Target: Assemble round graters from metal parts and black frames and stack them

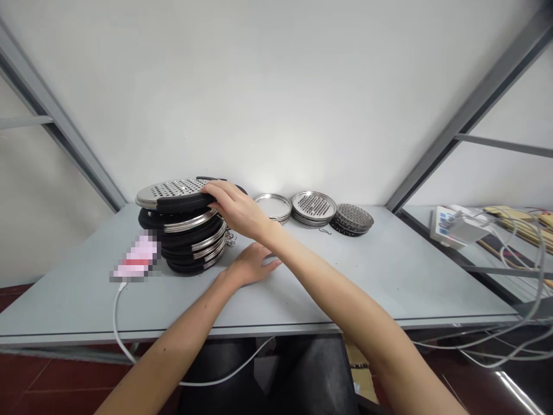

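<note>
On the left of the table stands a tall stack of round graters with black rims and silver metal edges. The topmost round grater has a perforated silver face and sits slightly askew on the pile. My right hand reaches across and grips its black rim at the right side. Below that arm, my left hand lies low over the table beside the stack, thumb stretched out, with nothing visible in it. Some of its fingers are hidden. Small metal wire pieces stick out between the stack and my hands.
Toward the wall are stacked plain metal discs, silver grater discs and dark grater discs. A small metal hook lies before them. A blurred pink item with a white cable is left; a power strip is right.
</note>
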The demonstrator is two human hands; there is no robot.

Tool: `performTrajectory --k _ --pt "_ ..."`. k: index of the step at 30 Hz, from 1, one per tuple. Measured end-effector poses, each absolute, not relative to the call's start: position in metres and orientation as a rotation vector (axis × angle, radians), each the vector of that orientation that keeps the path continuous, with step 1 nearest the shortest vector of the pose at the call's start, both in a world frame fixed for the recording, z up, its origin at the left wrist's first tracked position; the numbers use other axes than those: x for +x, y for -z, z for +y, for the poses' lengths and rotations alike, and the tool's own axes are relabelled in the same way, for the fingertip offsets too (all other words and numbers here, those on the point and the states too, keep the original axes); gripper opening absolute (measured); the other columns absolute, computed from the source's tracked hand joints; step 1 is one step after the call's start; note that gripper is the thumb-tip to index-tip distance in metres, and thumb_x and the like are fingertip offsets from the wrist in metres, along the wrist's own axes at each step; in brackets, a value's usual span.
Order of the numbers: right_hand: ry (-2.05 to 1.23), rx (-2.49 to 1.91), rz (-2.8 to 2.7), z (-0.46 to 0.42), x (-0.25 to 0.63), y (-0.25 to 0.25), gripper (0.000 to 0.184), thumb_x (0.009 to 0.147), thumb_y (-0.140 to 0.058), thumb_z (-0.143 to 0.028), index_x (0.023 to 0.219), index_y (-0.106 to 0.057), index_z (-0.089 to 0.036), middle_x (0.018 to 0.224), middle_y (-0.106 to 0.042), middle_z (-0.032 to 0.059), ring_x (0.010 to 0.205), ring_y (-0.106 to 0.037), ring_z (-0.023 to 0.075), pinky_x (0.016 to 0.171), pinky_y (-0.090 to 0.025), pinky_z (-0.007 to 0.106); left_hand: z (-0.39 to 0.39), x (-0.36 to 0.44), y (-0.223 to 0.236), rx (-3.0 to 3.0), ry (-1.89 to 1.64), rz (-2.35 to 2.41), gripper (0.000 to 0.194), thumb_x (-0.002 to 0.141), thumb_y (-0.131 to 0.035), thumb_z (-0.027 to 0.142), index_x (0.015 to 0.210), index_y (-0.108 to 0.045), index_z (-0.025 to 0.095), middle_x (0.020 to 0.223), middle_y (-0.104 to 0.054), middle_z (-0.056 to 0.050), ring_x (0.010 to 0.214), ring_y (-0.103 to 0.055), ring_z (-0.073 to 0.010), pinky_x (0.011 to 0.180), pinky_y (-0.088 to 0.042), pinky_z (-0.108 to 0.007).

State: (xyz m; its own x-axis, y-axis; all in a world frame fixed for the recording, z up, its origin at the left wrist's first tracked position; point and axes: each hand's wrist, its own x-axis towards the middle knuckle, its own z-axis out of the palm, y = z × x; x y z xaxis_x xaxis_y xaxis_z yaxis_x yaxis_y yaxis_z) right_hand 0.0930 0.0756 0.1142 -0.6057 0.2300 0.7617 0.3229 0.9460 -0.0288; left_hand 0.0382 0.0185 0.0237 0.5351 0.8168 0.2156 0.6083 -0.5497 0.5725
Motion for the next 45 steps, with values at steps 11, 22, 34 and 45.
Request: performTrajectory --k 11,22,34,45 --pt "0.321 -0.304 -2.283 0.069 0.088 -0.120 0.039 0.098 -0.027 -0.009 0.131 -0.044 -0.019 0.128 -0.053 0.0114 0.124 -0.047 0.0197 0.108 -0.041 0.047 0.019 0.037 -0.021 2.336 -0.670 1.159 0.036 0.082 -0.059 0.026 0.117 -0.061 0.018 0.118 -0.067 -0.008 0.108 -0.061 -0.0301 0.088 -0.050 -0.039" --pt "0.115 -0.246 -2.302 0.073 0.096 -0.123 0.034 0.099 -0.031 -0.016 0.128 -0.049 -0.019 0.131 -0.054 0.0104 0.124 -0.047 0.0179 0.105 -0.046 0.041 0.020 0.037 -0.023 2.356 -0.670 1.113 0.022 0.086 -0.059 0.028 0.105 -0.065 0.020 0.111 -0.069 -0.005 0.101 -0.064 -0.0262 0.089 -0.050 -0.037" --pt "0.148 -0.302 -2.297 0.066 0.093 -0.126 0.028 0.098 -0.042 -0.026 0.121 -0.056 -0.017 0.122 -0.060 0.0120 0.118 -0.053 0.0205 0.103 -0.044 0.042 0.018 0.037 -0.024 2.336 -0.647 1.187 0.025 0.084 -0.060 0.030 0.105 -0.066 0.020 0.109 -0.070 -0.006 0.098 -0.065 -0.0279 0.087 -0.050 -0.038" --pt "0.168 -0.308 -2.307 0.068 0.095 -0.128 0.028 0.096 -0.046 -0.028 0.121 -0.055 -0.017 0.122 -0.059 0.0126 0.118 -0.052 0.0226 0.100 -0.045 0.042 0.017 0.038 -0.026 2.352 -0.641 1.164 0.020 0.085 -0.058 0.029 0.101 -0.066 0.019 0.108 -0.071 -0.006 0.097 -0.065 -0.0270 0.088 -0.050 -0.038"
